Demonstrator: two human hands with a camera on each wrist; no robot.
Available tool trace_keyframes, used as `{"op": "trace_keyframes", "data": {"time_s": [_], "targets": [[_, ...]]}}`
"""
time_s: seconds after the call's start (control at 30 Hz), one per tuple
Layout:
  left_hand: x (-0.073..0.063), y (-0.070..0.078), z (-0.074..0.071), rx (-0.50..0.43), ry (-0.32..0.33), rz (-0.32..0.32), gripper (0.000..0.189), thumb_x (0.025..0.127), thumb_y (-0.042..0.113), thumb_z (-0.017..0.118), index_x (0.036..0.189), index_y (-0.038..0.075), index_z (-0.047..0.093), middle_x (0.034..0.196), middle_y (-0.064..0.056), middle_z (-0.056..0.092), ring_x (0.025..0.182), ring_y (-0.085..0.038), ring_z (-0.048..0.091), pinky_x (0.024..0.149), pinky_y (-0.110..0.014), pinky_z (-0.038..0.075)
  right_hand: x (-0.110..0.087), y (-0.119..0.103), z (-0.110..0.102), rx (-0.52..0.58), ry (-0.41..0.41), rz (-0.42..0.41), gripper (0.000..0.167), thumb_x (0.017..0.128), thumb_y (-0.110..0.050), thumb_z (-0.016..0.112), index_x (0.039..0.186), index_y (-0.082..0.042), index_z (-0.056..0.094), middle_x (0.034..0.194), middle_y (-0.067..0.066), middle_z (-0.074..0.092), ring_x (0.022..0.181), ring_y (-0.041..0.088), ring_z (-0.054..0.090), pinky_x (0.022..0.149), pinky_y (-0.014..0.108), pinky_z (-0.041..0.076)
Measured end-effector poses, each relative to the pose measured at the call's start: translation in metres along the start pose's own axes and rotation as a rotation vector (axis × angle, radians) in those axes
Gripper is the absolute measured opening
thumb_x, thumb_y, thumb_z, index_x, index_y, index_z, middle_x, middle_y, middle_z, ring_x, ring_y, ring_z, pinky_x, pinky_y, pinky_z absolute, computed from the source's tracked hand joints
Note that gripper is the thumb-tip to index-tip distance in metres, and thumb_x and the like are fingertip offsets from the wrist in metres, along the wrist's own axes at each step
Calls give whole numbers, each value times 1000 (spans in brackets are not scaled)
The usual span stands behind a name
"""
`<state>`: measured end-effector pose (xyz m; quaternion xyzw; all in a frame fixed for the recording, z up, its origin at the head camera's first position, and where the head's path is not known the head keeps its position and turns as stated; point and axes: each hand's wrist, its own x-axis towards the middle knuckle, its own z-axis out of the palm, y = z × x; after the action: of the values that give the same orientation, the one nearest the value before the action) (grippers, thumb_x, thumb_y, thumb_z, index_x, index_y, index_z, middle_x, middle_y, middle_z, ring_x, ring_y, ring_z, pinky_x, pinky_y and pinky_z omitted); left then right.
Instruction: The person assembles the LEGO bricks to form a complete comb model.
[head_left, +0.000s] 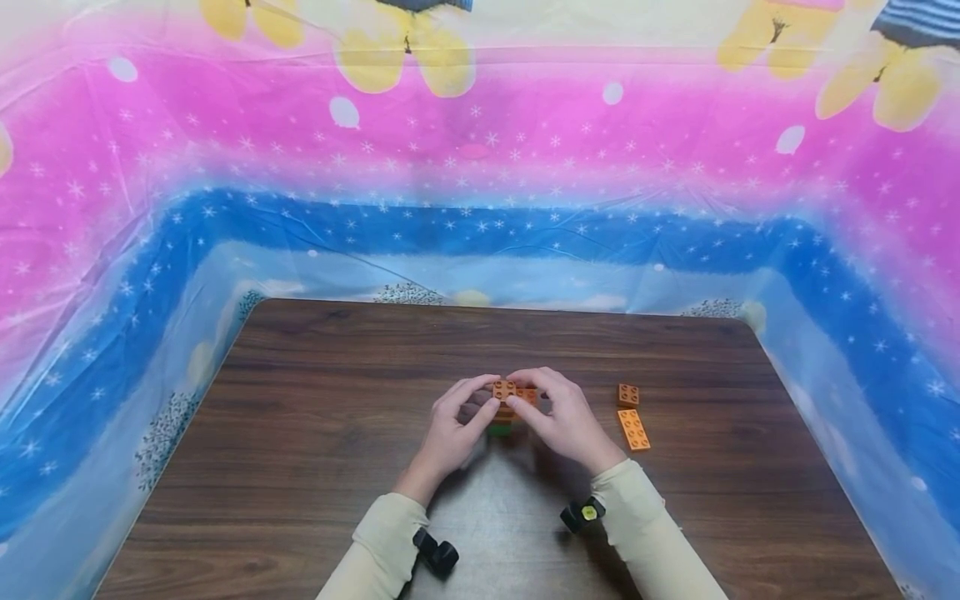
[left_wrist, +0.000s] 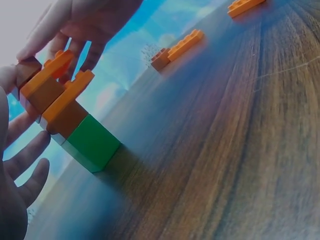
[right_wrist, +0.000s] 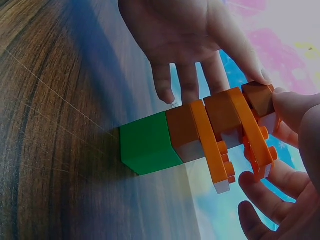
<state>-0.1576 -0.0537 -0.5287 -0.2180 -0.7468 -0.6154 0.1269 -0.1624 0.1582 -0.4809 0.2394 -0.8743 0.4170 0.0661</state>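
A stack of toy building bricks stands upright on the table. Its base is a green brick; above it brown bricks alternate with orange plates, whose studded ends jut out to one side. At the top sits a small brown brick. My left hand pinches this top brick from the left, thumb at its near side. From the right, my right hand pinches the same brick between thumb and fingers. Below, the other fingers of both hands spread loosely around the stack.
Right of the hands lie a loose brown brick and an orange studded plate, end to end. Another orange piece shows at the top of the left wrist view. A patterned cloth hangs behind the table.
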Motion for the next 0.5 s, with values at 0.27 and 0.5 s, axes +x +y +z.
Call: {"op": "trace_keyframes", "data": {"time_s": [0.27,0.5], "targets": [[-1,-2,3,-11,16,8,35,101,5,68,135,8,68,123,-12,71,100,-30,71,82,-51,60,0,0,1,6,-6,9,31,102,-35,72,129,-22,69,120,-5,70,113,17,65,96,57,56],[-1,12,3,-2,24,15,32,100,-2,67,132,-4,67,119,-20,70,98,-37,71,81,-53,60,-1,2,2,7,-13,24,32,102,-38,71,131,-24,68,120,-7,70,113,16,65,98,55,55]]}}
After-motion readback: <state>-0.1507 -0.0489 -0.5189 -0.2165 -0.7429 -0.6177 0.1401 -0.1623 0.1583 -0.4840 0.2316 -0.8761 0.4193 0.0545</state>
